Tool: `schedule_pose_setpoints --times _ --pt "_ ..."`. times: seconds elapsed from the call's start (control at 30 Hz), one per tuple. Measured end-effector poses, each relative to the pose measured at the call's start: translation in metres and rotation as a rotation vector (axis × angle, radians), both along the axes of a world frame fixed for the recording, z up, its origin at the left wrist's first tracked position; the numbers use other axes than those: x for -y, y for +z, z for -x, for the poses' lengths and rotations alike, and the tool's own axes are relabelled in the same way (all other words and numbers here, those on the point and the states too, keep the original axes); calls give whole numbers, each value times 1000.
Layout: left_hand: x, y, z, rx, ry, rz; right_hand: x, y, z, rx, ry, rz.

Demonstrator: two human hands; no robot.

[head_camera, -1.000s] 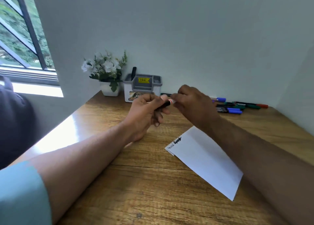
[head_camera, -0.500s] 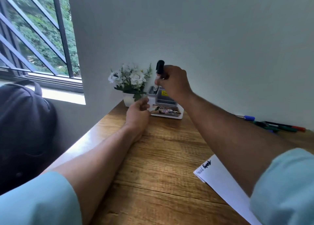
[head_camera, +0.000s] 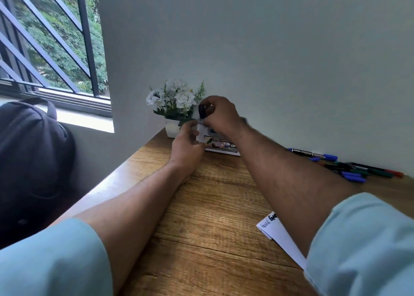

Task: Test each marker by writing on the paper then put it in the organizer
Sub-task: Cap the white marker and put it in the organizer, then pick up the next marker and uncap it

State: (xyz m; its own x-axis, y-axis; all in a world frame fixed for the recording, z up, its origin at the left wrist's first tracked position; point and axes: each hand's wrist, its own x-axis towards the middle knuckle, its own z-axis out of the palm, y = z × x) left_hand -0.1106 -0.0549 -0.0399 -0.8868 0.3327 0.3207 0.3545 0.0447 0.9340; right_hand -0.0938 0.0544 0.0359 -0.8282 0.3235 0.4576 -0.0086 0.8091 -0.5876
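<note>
Two hands meet at the organizer (head_camera: pixel 220 144), which stands at the far end of the table (head_camera: pixel 208 206) against the wall, and I take that organizer as my landmark. My right hand (head_camera: pixel 220 116) hovers over its top, the fingers clamped on a black marker (head_camera: pixel 202 111) that stands roughly upright above the organizer, its dark end poking out above my fingers; I cannot tell whether its lower end is already inside a compartment. My left hand (head_camera: pixel 187 144) rests on the table just left of the organizer, thumb and fingers curled against its near left corner, holding it. Most of the organizer is hidden behind both hands; only a labelled front strip shows. Just left of it, touching or nearly so, sits a white pot of white flowers (head_camera: pixel 175 103). Well to the right of the organizer, along the wall, lies a loose group of markers (head_camera: pixel 349 168) with blue, green and red caps. Nearer to me than the organizer and off to its right, the paper (head_camera: pixel 281 237) lies flat with black writing at its corner, partly under my right forearm. Far left of the organizer, off the table, a dark backpack (head_camera: pixel 31 157) sits below the window.
</note>
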Motion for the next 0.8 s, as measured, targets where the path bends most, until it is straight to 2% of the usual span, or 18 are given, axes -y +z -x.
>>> schedule_pose_setpoints --times 0.23,0.33,0.43,0.5,0.57,0.7,0.8 --pt "0 0 -2 -51 7 41 -5 -4 -11 -39 -25 12" --pt "-1 1 -5 -192 -11 143 -23 -12 -29 -105 -96 -26" --pt "-2 4 -14 -442 -117 314 -48 -24 -62 -150 -149 -131" --pt "-3 5 -24 -585 -193 427 -70 -33 -90 -88 -178 -202" --pt "-10 10 -43 -619 -238 476 -93 -38 -118 15 -225 -280" --pt "-37 13 -98 -513 -347 460 -119 -39 -155 235 -310 -318" --pt "-52 6 -111 -444 -386 476 -136 -39 -176 344 -361 -403"
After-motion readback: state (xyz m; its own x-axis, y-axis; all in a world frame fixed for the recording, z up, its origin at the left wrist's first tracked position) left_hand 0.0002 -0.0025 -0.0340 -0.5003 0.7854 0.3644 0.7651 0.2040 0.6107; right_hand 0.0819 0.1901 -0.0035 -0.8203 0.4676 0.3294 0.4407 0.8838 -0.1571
